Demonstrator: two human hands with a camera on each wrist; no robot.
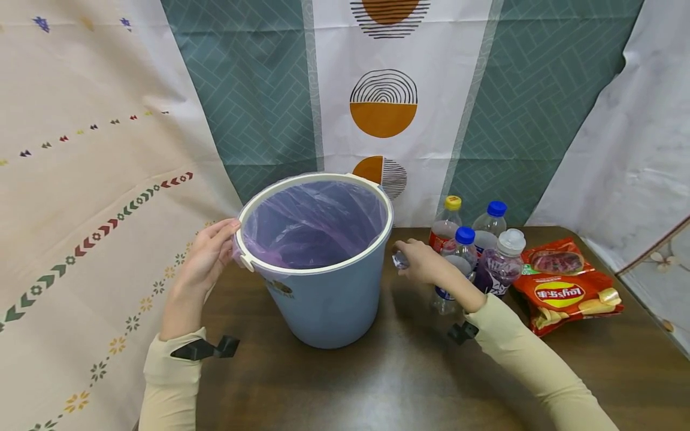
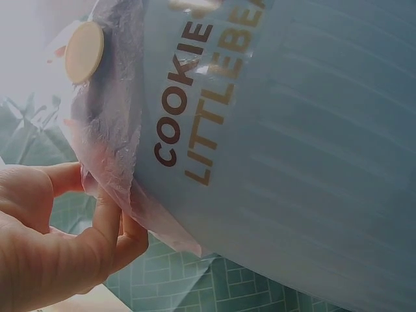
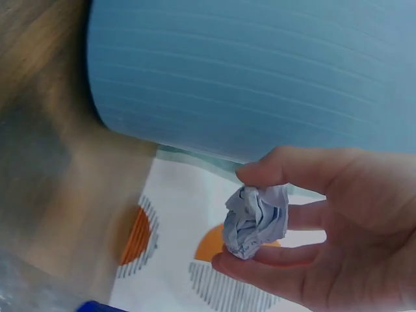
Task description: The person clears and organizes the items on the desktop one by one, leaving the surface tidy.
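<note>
A light blue trash can (image 1: 329, 305) with a cream rim stands on the table, tilted a little and lined with a thin purplish plastic bag (image 1: 323, 221). At its left rim, my left hand (image 1: 212, 251) grips the edge, thumb and fingers on the bag's folded-over border (image 2: 107, 149). To the right of the can, my right hand (image 1: 423, 261) pinches a crumpled paper ball (image 3: 255, 221) between thumb and fingers. In the right wrist view the ball is beside the can's outer wall, apart from it.
Several plastic bottles with yellow, blue and white caps, among them a purple-labelled bottle (image 1: 498, 263), stand beyond my right forearm. A red chip bag (image 1: 566, 284) lies right of them on the brown table (image 1: 345, 389). Patterned cloth (image 1: 259, 90) hangs behind.
</note>
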